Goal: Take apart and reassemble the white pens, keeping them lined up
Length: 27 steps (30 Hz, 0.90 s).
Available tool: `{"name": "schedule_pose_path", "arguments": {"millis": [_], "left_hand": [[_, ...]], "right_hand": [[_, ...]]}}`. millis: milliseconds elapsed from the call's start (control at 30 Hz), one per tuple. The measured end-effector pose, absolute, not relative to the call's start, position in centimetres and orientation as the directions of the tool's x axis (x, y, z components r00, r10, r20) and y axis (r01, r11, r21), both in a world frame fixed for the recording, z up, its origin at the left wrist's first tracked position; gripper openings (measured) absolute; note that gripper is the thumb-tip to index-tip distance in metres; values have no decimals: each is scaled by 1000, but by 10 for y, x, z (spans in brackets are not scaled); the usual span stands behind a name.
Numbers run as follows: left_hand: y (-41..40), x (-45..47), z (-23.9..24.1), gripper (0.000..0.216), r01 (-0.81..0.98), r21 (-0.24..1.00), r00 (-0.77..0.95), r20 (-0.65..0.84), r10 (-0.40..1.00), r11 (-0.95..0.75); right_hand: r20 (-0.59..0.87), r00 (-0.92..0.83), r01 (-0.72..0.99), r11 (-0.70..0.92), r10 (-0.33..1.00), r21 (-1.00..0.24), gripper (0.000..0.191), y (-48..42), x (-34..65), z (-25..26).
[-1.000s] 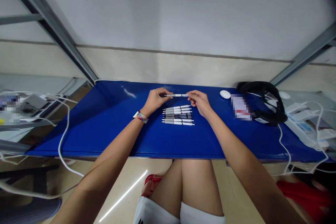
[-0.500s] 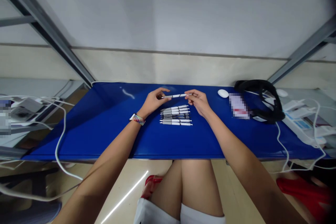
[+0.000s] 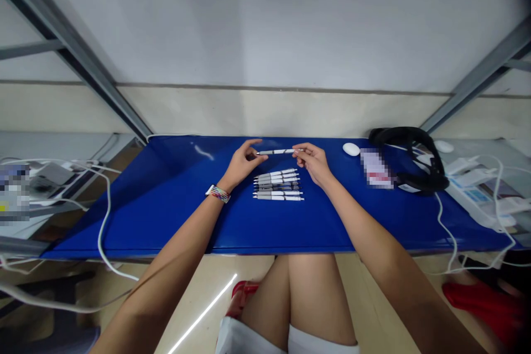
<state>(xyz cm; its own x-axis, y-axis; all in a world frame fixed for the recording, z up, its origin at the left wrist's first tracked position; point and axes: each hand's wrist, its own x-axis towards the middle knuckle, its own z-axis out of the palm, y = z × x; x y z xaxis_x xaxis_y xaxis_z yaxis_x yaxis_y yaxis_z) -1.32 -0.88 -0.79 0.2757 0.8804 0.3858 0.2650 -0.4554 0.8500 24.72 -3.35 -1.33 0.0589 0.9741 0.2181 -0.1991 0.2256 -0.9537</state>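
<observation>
A person seated at a blue surface (image 3: 174,204) holds a single white pen (image 3: 276,151) in the air between both hands, just above and behind a tidy row of pens (image 3: 277,187) lying side by side. The held pen's long axis runs left to right, level and roughly parallel to the row beneath it and to the surface's far edge.

The right hand (image 3: 313,165) has its grip closed on the pen's right end, thumb and forefinger pinched around the barrel. The left hand (image 3: 240,165) meets the opposite end: its forefinger is lifted over the tip and its thumb sits below, fingers loosely curled. Whether that grip actually presses the pen is too small to tell. Each hand is equally near its own end, and the pen bridges the gap between them, clear of the row below.

A striped wristband (image 3: 218,193) circles the left wrist. To the right, well apart from the pens, a white mouse (image 3: 351,149) rests on the surface beside a black headset (image 3: 396,135). A white cable (image 3: 102,232) droops off the left edge. The person's bare knees show below the near edge.
</observation>
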Motion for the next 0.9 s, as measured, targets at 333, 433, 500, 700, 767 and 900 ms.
{"name": "schedule_pose_path", "arguments": {"millis": [333,433,500,700,767,900], "left_hand": [[-6,-18,-6,65,315,872,211,320,923,-375],[-4,-20,-7,54,287,882,188,331,925,-374],[-2,-20,-9,43,232,901,174,332,927,-366],[4,-23,-16,40,127,941,127,297,946,-313],[5,-24,-17,39,108,946,115,292,950,-304],[6,-24,-19,38,95,949,113,289,951,-300]], "right_hand": [[230,37,-197,232,973,-952,26,-33,248,-14],[225,42,-228,229,973,-946,25,-31,250,-14],[205,46,-260,210,978,-942,25,-30,252,-14],[157,149,-274,194,976,-942,24,-28,255,-14],[145,177,-267,189,973,-945,24,-27,255,-14],[145,207,-217,190,968,-958,23,-27,256,-15]]}}
